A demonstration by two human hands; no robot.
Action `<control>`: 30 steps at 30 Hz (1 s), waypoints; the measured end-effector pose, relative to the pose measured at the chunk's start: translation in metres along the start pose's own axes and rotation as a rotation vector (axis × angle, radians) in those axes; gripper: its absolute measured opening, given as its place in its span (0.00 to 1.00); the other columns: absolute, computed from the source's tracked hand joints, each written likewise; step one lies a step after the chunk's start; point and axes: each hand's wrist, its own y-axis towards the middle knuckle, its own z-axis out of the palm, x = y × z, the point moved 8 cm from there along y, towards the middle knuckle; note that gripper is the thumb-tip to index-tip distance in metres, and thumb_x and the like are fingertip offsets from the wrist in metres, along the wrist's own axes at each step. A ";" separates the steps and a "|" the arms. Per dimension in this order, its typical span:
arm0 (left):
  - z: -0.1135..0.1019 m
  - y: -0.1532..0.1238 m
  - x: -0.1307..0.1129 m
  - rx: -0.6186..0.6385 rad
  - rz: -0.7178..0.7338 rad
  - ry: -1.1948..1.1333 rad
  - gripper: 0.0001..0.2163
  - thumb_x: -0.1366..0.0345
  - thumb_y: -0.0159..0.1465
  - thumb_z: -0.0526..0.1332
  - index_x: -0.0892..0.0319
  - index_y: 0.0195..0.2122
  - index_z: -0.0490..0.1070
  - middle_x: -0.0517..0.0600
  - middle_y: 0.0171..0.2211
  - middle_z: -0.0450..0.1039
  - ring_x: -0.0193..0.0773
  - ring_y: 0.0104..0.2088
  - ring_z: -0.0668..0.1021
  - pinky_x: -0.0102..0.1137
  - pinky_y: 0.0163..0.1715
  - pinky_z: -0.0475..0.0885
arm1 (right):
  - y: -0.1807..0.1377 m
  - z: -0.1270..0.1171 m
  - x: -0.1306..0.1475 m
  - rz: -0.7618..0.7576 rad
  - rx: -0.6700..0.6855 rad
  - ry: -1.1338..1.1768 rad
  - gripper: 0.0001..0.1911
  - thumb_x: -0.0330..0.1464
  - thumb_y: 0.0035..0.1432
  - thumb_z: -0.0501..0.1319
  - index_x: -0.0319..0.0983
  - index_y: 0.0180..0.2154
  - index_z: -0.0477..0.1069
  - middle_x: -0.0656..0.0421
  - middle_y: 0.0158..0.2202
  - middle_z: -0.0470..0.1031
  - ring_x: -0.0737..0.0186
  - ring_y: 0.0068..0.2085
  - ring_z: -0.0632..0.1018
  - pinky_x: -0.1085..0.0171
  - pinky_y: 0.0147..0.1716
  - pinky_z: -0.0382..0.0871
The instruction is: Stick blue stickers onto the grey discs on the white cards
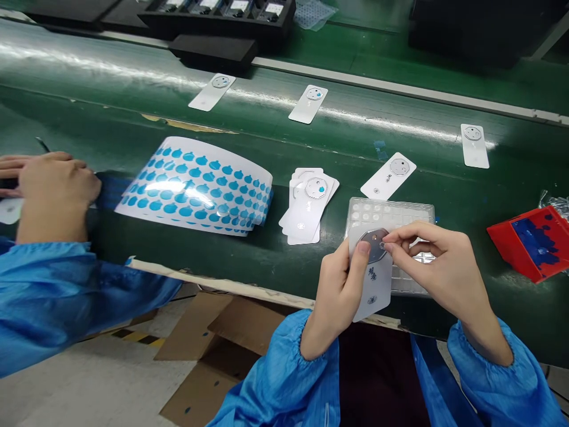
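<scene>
My left hand (340,284) grips a white phone back panel (376,290) by its edge, thumb on the face. The panel has a dark octagonal camera plate near its top and dark printed characters below it. My right hand (433,261) pinches a tiny clear round piece (384,245) at the plate's right side, perhaps a lens cover; its exact kind is too small to make out. Behind both hands a clear plastic tray (391,209) with rows of small pockets lies on the bench, partly hidden by the panel and my right hand.
A stack of white panels (310,207) lies left of the tray, beside a curled sheet of blue stickers (191,184). One panel (388,176) rests behind the tray. A red box (528,243) stands right. Several panels lie farther back. A co-worker's hands (57,178) are at left.
</scene>
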 end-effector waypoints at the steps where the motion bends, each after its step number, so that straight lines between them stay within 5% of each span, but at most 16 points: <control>1: 0.000 0.000 0.000 -0.001 0.007 -0.005 0.19 0.51 0.80 0.56 0.59 0.48 0.81 0.46 0.25 0.75 0.34 0.23 0.73 0.26 0.21 0.64 | 0.000 0.000 -0.001 0.014 -0.001 0.006 0.04 0.31 0.65 0.69 0.43 0.38 0.84 0.61 0.38 0.86 0.63 0.36 0.82 0.66 0.35 0.81; 9: 0.002 -0.003 -0.002 -0.037 0.037 -0.012 0.18 0.52 0.80 0.56 0.58 0.45 0.80 0.45 0.24 0.73 0.32 0.23 0.73 0.26 0.21 0.64 | -0.001 0.004 -0.011 0.117 -0.028 0.105 0.03 0.34 0.63 0.70 0.41 0.37 0.81 0.61 0.34 0.81 0.66 0.31 0.77 0.67 0.31 0.78; 13: 0.002 -0.004 0.000 -0.051 0.032 -0.008 0.21 0.49 0.79 0.56 0.60 0.39 0.78 0.46 0.23 0.72 0.32 0.22 0.70 0.27 0.21 0.63 | 0.001 0.005 -0.018 0.143 -0.038 0.159 0.10 0.36 0.61 0.72 0.42 0.34 0.73 0.65 0.30 0.74 0.69 0.29 0.74 0.69 0.26 0.73; 18: 0.004 0.007 0.009 -0.021 -0.165 -0.162 0.18 0.48 0.70 0.68 0.60 0.38 0.79 0.49 0.28 0.78 0.38 0.28 0.79 0.29 0.27 0.73 | 0.001 -0.001 -0.030 0.111 -0.058 0.143 0.18 0.41 0.61 0.75 0.42 0.34 0.67 0.66 0.31 0.68 0.70 0.27 0.68 0.69 0.25 0.67; 21: 0.010 0.021 0.006 0.094 -0.360 -0.333 0.18 0.50 0.62 0.75 0.60 0.42 0.79 0.51 0.30 0.82 0.42 0.28 0.83 0.33 0.29 0.80 | -0.003 -0.019 -0.041 0.055 -0.086 0.211 0.14 0.45 0.73 0.63 0.43 0.39 0.71 0.63 0.33 0.70 0.67 0.29 0.71 0.66 0.27 0.69; 25: -0.004 0.077 -0.021 0.090 -0.306 -0.351 0.14 0.56 0.64 0.73 0.61 0.42 0.78 0.53 0.33 0.84 0.43 0.29 0.85 0.33 0.28 0.81 | -0.008 -0.077 -0.079 0.025 -0.349 0.128 0.17 0.47 0.75 0.59 0.43 0.42 0.76 0.58 0.33 0.74 0.62 0.30 0.74 0.64 0.25 0.70; 30: -0.013 0.201 -0.022 0.001 -0.257 0.072 0.08 0.65 0.76 0.61 0.65 0.47 0.78 0.56 0.42 0.84 0.40 0.38 0.85 0.31 0.38 0.82 | -0.005 -0.113 -0.155 0.134 -0.462 -0.117 0.21 0.53 0.73 0.58 0.43 0.46 0.77 0.58 0.31 0.74 0.61 0.28 0.73 0.62 0.25 0.69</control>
